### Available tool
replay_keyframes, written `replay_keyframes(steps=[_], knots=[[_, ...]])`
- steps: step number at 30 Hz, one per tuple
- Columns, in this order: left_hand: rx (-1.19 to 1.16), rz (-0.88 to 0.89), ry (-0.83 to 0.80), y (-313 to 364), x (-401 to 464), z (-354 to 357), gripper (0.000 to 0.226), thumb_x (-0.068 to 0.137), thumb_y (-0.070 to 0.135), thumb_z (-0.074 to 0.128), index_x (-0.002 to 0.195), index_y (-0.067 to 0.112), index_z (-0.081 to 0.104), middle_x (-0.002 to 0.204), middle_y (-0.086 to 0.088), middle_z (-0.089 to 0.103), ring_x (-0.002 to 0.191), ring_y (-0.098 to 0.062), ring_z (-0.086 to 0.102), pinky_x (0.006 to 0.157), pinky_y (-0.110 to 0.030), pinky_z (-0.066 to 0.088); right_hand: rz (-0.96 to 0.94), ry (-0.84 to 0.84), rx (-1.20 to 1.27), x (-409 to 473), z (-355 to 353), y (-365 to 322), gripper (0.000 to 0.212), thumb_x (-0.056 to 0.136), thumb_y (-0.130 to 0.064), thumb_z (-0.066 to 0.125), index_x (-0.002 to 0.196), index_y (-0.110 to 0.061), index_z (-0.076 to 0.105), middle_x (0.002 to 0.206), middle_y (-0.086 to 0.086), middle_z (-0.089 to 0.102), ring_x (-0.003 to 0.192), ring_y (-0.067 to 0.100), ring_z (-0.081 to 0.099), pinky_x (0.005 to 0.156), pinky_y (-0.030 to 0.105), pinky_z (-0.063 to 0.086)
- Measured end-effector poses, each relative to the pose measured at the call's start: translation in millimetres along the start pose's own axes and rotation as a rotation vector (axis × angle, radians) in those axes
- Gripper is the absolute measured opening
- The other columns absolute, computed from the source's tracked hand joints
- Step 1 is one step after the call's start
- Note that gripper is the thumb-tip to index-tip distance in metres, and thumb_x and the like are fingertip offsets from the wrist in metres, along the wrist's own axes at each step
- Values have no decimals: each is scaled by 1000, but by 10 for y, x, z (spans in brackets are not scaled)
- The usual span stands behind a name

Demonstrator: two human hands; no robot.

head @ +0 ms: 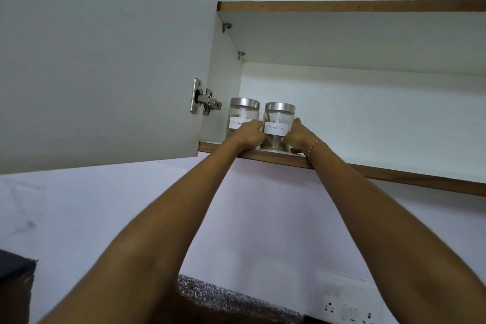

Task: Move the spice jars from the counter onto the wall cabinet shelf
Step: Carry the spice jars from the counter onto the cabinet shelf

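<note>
Both hands up at the lower cabinet shelf (368, 169), clamped on the same jar from opposite sides. Left hand (248, 135) wraps the left side of the cinnamon jar (278, 126), fingers curled around the glass near the label edge. Right hand (297, 137) grips the right side, thumb up along the glass, red-and-white thread band (314, 151) on that wrist.

Left to right otherwise: open cabinet door (105, 60) swung out, its metal hinge (203, 100) at the cabinet's left wall. Just right of the hinge, first jar (243, 116) sits upright on the shelf in the back-left corner, steel lid, handwritten white label partly hidden by the left hand. Cinnamon jar is just beside it, upright, steel lid, label reads roughly "Cinnamon", base on the shelf near the front edge. Can't tell whether the two jars touch.

Upper shelf (342, 6) above. Below the cabinet: white wall, speckled counter edge (223, 297) at the bottom, wall socket plate (349, 312) at lower right.
</note>
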State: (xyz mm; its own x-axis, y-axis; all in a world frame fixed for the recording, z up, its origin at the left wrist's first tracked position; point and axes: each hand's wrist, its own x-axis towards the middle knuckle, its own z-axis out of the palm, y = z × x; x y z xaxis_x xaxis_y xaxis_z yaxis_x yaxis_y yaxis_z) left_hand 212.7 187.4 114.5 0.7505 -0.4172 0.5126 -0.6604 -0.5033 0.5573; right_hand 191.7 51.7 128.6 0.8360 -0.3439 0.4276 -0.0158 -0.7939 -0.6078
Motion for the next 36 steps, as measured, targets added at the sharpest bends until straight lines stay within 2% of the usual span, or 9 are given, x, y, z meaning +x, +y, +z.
replay_keyframes(steps=[3,6,11,15,19,23,27,31,36], knots=[[58,81,316,-19,-70,44,33,91,6,37,117,3,58,112,-19,63,102,-33,60,83,-36,50,-37,142,-32,-206,-86,-26,60,91,-2,44,144,-3,16,135,25,44,123,37,46,97,40,42],[163,229,586,-60,-201,142,39,92,8,38,127,7,54,115,-16,63,102,-31,60,84,-39,51,-208,400,-144,-438,-177,-11,56,89,-2,43,143,-6,26,138,21,43,126,35,42,97,42,41],[393,497,731,-260,-686,715,48,88,14,40,135,5,45,140,-17,47,130,-32,45,106,-45,35,-470,694,-259,-1016,27,346,51,89,-11,50,139,-6,38,149,20,32,139,33,29,112,44,30],[233,382,583,-491,-1552,1558,52,91,17,42,141,6,36,149,-18,34,138,-34,33,110,-45,28,-468,747,-270,-1780,605,968,50,88,-19,49,136,-9,43,148,20,34,138,34,32,111,46,29],[229,340,263,-865,-2546,2391,53,94,23,39,142,1,33,149,-21,32,140,-35,28,111,-48,27,-375,498,-290,-2664,1274,1704,49,92,-23,47,140,-12,39,152,17,28,142,31,25,114,48,23],[132,228,-121,-1126,-3555,2792,54,98,21,36,148,8,19,157,-14,12,145,-23,0,116,-42,13,-205,324,-308,-3567,1707,2256,48,93,-21,46,140,-11,37,153,17,26,143,29,23,115,48,24],[89,148,-373,-1279,-4426,2947,55,100,24,33,149,12,11,159,-8,3,140,-12,-14,118,-40,6,-93,140,-258,-4458,2047,2582,48,94,-20,45,141,-10,36,154,18,22,143,29,19,114,50,26],[145,51,-521,-1408,-5153,2946,55,100,28,32,149,17,11,159,-6,-3,140,-11,-17,117,-35,-1,-15,-5,-219,-5248,2279,2693,51,93,-30,36,141,-11,35,153,18,23,143,29,21,115,44,27],[14,-131,-612,-1500,-5760,2886,50,101,29,30,148,16,20,158,-7,9,147,-20,-2,120,-43,10,-27,-205,-99,-6050,2373,2730,71,88,-53,40,144,-11,28,156,16,13,145,25,11,115,32,16]])
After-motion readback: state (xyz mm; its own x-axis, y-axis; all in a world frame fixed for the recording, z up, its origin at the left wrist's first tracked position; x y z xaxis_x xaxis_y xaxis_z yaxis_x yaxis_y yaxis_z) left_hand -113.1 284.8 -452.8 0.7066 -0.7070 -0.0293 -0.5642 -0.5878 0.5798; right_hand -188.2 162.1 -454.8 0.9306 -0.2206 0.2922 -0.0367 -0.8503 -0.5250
